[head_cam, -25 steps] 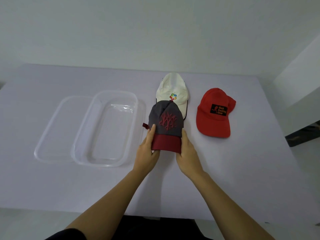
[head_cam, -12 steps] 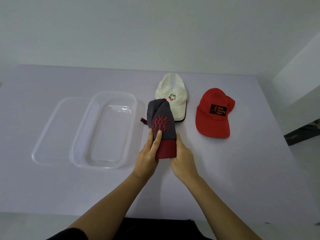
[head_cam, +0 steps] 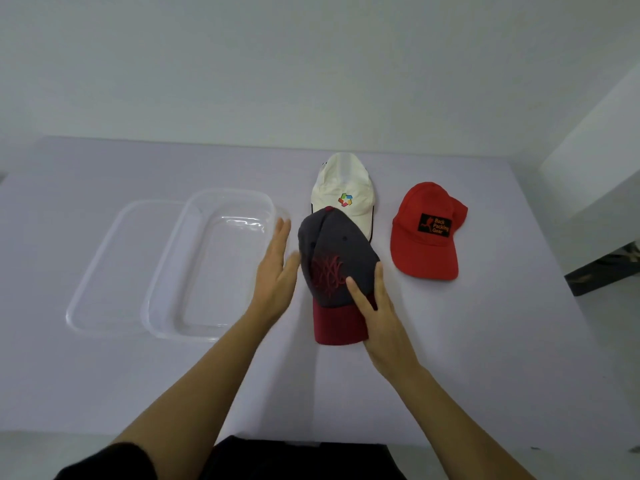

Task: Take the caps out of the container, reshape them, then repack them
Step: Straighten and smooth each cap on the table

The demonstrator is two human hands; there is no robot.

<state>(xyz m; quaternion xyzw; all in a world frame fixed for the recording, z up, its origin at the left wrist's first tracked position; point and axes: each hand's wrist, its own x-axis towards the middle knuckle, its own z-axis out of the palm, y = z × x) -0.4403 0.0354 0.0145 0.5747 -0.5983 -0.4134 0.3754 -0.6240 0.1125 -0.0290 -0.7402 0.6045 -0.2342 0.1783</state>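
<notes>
- A clear lid (head_cam: 104, 268) lies flat at the left of the desk (head_cam: 485, 341), its right edge tucked under the container.
- The container (head_cam: 207, 265) is clear plastic with rounded corners. It stands open side up with no cap in it.
- The left hand (head_cam: 277, 271) hangs over the container's right rim, just beside the grey cap. Its fingers are straight and together, so the grip is wide and holds nothing.
- The grey cap (head_cam: 336, 258) is in the middle, between the two hands.
  - It has a dark grey crown with a red stitched pattern on the front and small eyelets higher up.
  - The brim is dark red and points toward the person.
  - The crown looks rounded and full. Its far end overlaps the white cap's brim.
  - Whether it rests on the desk or is lifted a little cannot be told.
- The white cap (head_cam: 343, 188) lies behind it on the desk, with a small many-coloured badge on the front.
- The right hand (head_cam: 381, 306) holds the grey cap where crown meets brim. The thumb lies over the pattern, the fingers run along the right side, and the grip is narrow.
- The red cap (head_cam: 426, 233) lies at the right, apart from the others. It carries a black patch with orange letters.
</notes>
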